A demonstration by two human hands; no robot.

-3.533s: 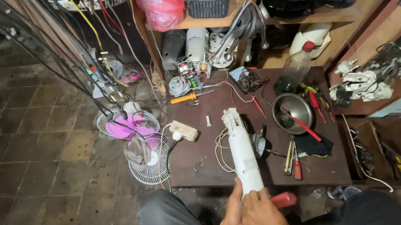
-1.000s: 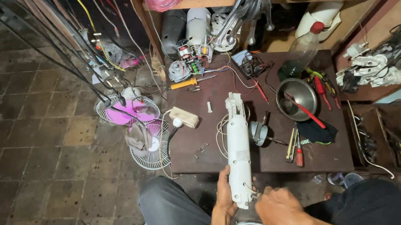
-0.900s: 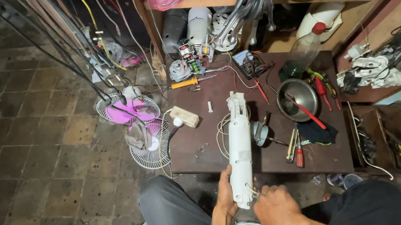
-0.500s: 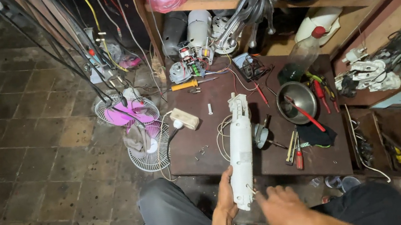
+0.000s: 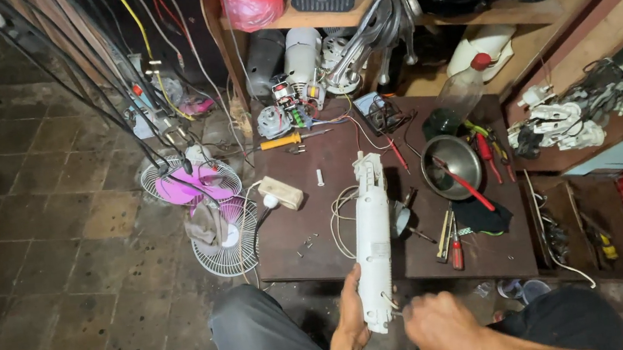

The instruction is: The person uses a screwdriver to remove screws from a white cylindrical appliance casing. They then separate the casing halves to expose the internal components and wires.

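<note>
The left hand [image 5: 353, 320] wraps its fingers around the lower end of a long white plastic housing [image 5: 374, 242], gripping it firmly from the left side. The housing stands tilted away from the person, its upper end over the dark brown worktable [image 5: 308, 214]. The right hand [image 5: 440, 326] is at the housing's lower right edge, fingers curled close to it; motion blur hides the fingertips, so whether it pinches anything cannot be told. The housing's bottom end is hidden between the two hands, and the forearms are cut off by the frame edge.

On the table lie a metal bowl [image 5: 451, 165] with a red-handled tool in it, a red-handled screwdriver [image 5: 455, 243], a black cloth [image 5: 485, 216], a coil of white wire [image 5: 341, 212] and a beige power strip [image 5: 281, 192]. To the left, on a worn stone-tile floor [image 5: 47, 252], rest two wire fan guards [image 5: 229, 237]. Wooden shelves [image 5: 356, 15] behind hold motors and black parts, too cluttered to make out singly.
</note>
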